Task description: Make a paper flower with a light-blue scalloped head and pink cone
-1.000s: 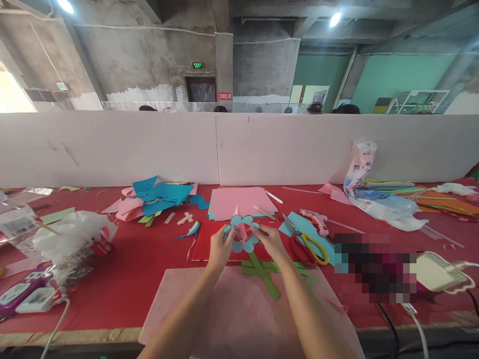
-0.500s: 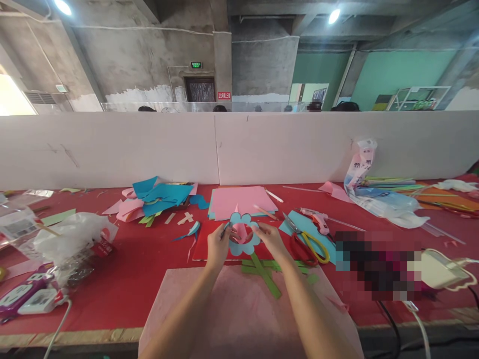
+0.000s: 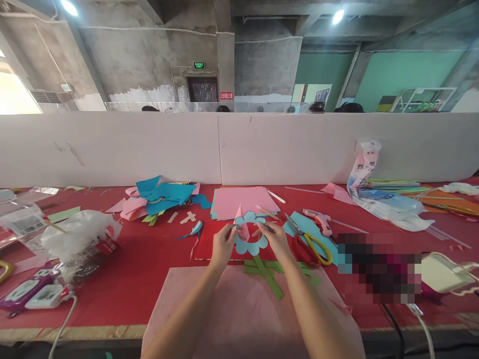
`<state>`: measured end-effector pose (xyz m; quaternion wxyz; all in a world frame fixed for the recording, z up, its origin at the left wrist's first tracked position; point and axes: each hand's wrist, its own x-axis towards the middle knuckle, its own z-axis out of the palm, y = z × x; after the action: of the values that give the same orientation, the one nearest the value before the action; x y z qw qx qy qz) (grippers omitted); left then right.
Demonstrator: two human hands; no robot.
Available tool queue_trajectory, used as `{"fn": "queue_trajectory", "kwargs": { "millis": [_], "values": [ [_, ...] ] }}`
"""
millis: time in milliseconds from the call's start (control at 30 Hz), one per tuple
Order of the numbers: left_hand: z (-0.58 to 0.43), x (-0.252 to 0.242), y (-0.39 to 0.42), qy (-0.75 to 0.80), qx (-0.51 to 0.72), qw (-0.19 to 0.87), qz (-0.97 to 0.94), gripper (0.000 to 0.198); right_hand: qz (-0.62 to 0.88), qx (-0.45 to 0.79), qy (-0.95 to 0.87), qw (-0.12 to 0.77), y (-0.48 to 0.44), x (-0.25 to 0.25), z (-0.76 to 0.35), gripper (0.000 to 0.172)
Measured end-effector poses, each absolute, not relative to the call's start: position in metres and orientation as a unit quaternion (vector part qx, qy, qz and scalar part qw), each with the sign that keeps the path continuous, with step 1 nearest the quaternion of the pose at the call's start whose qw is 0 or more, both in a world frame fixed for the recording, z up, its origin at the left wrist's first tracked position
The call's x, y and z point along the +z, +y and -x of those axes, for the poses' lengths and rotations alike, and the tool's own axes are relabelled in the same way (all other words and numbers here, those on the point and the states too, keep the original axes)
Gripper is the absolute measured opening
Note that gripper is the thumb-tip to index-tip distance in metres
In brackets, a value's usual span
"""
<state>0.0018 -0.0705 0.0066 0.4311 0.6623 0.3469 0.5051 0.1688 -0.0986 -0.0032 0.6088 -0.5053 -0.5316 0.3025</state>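
Both my hands hold a blue paper flower (image 3: 250, 243) with a pink cone-shaped piece (image 3: 242, 227) in its middle. My left hand (image 3: 223, 245) pinches its left edge, fingers closed. My right hand (image 3: 276, 238) pinches the right edge, fingers closed too. A green paper stem (image 3: 268, 277) hangs from the flower down onto a large pink sheet (image 3: 239, 309) in front of me. A red sheet (image 3: 208, 244) lies under the flower.
Yellow-handled scissors (image 3: 310, 242) and a pink glue gun (image 3: 318, 221) lie right of my hands on the red tablecloth. A pink paper stack (image 3: 243, 200) and blue scraps (image 3: 164, 195) sit behind. Plastic bags (image 3: 75, 234) and a power strip (image 3: 33, 293) are at left. A white partition (image 3: 239, 147) closes the back.
The flower has dropped slightly and turned flatter toward the table between my hands. My right hand's fingers have moved in onto its edge.
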Motion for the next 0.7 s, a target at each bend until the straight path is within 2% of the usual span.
{"fn": "queue_trajectory", "kwargs": {
  "millis": [267,467,700],
  "values": [
    [-0.0006,0.0029,-0.0651,0.39,0.505,0.399,-0.658,0.035,0.507,0.335,-0.525,0.596,-0.1011,-0.0005,-0.1646,0.037],
    [-0.0008,0.0037,-0.0658,0.389,0.495,0.407,-0.662,0.036,0.516,0.303,-0.542,0.59,-0.1047,0.0027,-0.1644,0.037],
    [-0.0068,0.0041,-0.0694,0.386,0.494,0.389,-0.676,0.037,0.513,0.356,-0.487,0.611,-0.1048,0.0006,-0.1673,0.04]
  ]
}}
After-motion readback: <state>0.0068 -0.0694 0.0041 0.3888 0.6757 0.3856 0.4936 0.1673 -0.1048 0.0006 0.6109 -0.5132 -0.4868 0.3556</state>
